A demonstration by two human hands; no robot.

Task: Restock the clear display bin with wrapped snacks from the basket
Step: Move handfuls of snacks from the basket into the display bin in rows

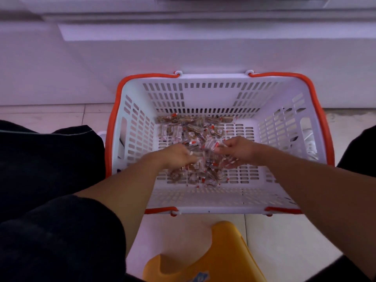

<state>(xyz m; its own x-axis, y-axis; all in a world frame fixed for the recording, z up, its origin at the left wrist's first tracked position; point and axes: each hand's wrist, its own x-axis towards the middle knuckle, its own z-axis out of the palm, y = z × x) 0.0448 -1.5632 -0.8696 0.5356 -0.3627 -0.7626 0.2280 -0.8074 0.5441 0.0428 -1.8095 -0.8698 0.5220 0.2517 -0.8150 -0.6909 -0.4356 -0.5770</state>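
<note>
Though blurred, left hand [177,154] and right hand [238,150] seemingly grip wrapped snacks [195,143] inside basket [203,94].

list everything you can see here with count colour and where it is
basket: one, white with orange handles, on the floor, centre
wrapped snacks: many, clear wrappers with brown and red, piled on the basket bottom
stool: one, yellow, bottom centre, nearer than the basket
floor tiles: pale, around the basket
cabinet base: white, behind the basket
left hand: one, inside the basket, fingers in the snack pile
right hand: one, inside the basket, fingers curled among snacks; grip blurred
</note>
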